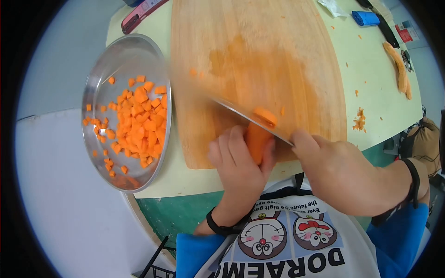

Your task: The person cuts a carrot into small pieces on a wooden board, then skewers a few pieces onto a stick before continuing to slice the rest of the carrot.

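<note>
My left hand (238,155) grips a thick orange carrot (257,139) near the front edge of the wooden cutting board (259,28). In my right hand (320,155) is the handle end of a kitchen knife (243,114), its blade slanting up to the left and blurred by motion. The blade crosses the carrot near its far end, and a carrot slice (265,116) shows just beyond it. Left of the board, a steel tray (124,44) holds many diced carrot pieces (141,123).
A maroon-handled object (143,16) lies beyond the tray. On the right of the pale table (371,102) are a blue roll (365,18), a black-handled tool (387,31), a long orange peeled piece (397,69) and carrot scraps (359,120).
</note>
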The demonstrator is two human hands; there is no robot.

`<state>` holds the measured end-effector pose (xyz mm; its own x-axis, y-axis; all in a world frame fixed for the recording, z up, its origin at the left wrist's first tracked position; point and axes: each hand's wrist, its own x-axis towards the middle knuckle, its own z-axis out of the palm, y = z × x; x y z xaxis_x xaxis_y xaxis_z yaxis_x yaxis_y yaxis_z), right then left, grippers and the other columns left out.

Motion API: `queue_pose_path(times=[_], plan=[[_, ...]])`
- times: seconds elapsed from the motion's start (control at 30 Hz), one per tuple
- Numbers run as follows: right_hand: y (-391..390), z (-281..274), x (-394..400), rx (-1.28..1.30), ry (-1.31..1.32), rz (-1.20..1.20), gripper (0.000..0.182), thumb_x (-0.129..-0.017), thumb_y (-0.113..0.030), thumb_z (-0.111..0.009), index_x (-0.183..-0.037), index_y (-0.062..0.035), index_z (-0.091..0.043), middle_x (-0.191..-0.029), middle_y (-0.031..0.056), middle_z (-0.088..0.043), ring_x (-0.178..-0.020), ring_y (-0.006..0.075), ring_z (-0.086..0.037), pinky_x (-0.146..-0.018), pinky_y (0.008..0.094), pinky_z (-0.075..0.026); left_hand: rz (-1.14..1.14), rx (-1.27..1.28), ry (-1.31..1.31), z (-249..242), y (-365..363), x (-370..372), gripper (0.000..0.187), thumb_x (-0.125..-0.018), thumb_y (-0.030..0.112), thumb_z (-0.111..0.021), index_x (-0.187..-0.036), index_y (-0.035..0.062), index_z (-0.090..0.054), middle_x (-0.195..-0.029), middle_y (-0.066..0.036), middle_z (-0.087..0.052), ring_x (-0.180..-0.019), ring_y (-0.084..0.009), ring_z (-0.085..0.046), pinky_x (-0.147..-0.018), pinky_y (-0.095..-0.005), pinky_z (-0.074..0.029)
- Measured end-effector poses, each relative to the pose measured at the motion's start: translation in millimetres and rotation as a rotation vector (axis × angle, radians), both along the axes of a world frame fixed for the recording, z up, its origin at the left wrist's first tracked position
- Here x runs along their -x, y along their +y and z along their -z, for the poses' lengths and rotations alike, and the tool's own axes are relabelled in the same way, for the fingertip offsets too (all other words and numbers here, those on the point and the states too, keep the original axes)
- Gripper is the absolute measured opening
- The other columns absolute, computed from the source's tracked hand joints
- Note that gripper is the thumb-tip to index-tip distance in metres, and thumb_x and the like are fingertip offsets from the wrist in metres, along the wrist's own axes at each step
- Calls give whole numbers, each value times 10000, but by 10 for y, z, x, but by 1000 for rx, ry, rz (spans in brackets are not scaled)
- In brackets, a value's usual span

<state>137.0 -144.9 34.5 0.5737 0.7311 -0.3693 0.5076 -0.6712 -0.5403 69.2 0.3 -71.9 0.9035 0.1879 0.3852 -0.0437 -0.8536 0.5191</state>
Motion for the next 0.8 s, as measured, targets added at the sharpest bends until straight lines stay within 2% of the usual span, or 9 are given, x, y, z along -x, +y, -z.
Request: queue_pose_path(times=[0.1,0.2,0.23,0.3,0.4,0.5,0.57,0.67,0.8], plan=[[10,74,-9,-22,-47,-68,114,-852,-35,-494,-909,19,-411,-618,149,-492,-491,322,-529,-439,368,-440,-43,82,17,41,20,9,436,-757,219,-657,-1044,-44,-461,-910,-158,-493,-782,-323,-457,-702,-402,-351],[-53,80,-69,24,-30,39,82,-875,-52,-477,-914,1,-429,-573,156,-483,-498,337,-527,-446,386,-424,-23,71,-6,31,31,7,389,-766,202,-645,-1020,-32,-468,-903,-159,-495,-781,-322,-460,-708,-399,-355],[-95,83,-121,-56,34,99,68,-877,-51,-478,-910,-7,-438,-566,161,-482,-501,343,-526,-446,391,-414,-22,66,-18,15,33,2,389,-766,202,-645,-1020,-32,-468,-903,-159,-495,-781,-322,-460,-708,-399,-355],[-166,55,-162,-144,89,158,54,-880,-51,-478,-905,-16,-447,-560,166,-480,-503,349,-525,-446,396,-404,2,106,21,-9,37,6,263,-847,163,-535,-1000,-28,-439,-894,-162,-450,-831,-315,-435,-761,-384,-351],[-268,-64,-105,-218,-1,205,54,-879,-44,-485,-919,-14,-463,-553,162,-475,-501,349,-525,-447,397,-394,-4,136,-2,-1,21,13,273,-874,205,-490,-1004,-31,-443,-906,-169,-454,-828,-314,-435,-759,-381,-351],[-391,-110,20,-228,-95,190,119,-859,-24,-506,-971,-6,-472,-587,153,-494,-502,331,-536,-440,379,-406,-62,161,-32,49,6,29,343,-843,282,-539,-1006,-13,-474,-923,-153,-510,-836,-319,-466,-760,-408,-337],[-463,-56,99,-203,-233,27,304,-690,-5,-559,-969,28,-442,-595,93,-477,-465,242,-539,-359,325,-409,-98,138,-14,50,-15,53,340,-846,282,-526,-1011,-11,-478,-933,-149,-509,-855,-316,-460,-768,-407,-320],[-514,-64,180,-218,-187,-23,371,-651,-13,-574,-999,51,-462,-585,74,-474,-448,187,-540,-340,302,-399,-126,107,16,77,-11,70,317,-846,260,-509,-1023,-1,-487,-951,-141,-504,-888,-314,-448,-772,-404,-292],[-506,-22,234,-247,-229,-27,341,-657,-27,-580,-972,59,-480,-591,74,-479,-426,165,-533,-331,291,-391,-129,146,-29,96,-43,44,286,-824,209,-510,-1036,18,-500,-969,-138,-492,-908,-326,-432,-752,-405,-274]])
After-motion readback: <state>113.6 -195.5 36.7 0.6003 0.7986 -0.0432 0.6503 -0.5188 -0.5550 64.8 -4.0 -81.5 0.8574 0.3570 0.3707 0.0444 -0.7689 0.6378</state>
